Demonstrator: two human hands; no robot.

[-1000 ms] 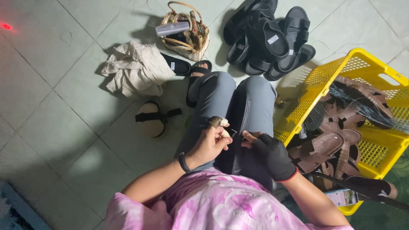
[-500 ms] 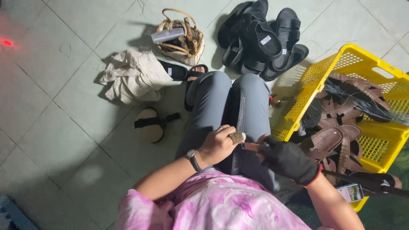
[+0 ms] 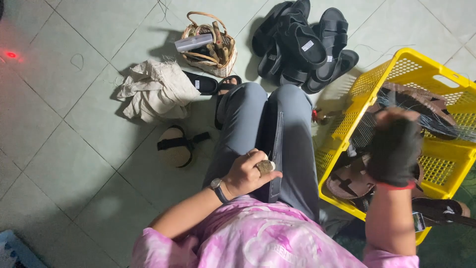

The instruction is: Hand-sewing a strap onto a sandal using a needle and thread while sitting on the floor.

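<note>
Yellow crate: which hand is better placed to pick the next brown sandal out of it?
Right, probably. The gloved right hand is raised directly over the yellow crate and the brown sandals inside it. The bare left hand rests on the lap, pinching the dark strap, away from the crate.

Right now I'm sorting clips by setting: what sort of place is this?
Likely a small sandal-making workspace on a tiled floor: a yellow crate of brown sandals, a pile of black sandals, and a wicker basket of tools.

Pale green tiled floor (image 3: 64,149) bears a yellow perforated plastic crate (image 3: 396,79), stacked black strapped sandals (image 3: 302,47), small woven basket (image 3: 208,42), and apparently crumpled beige cloth (image 3: 153,92).
</note>
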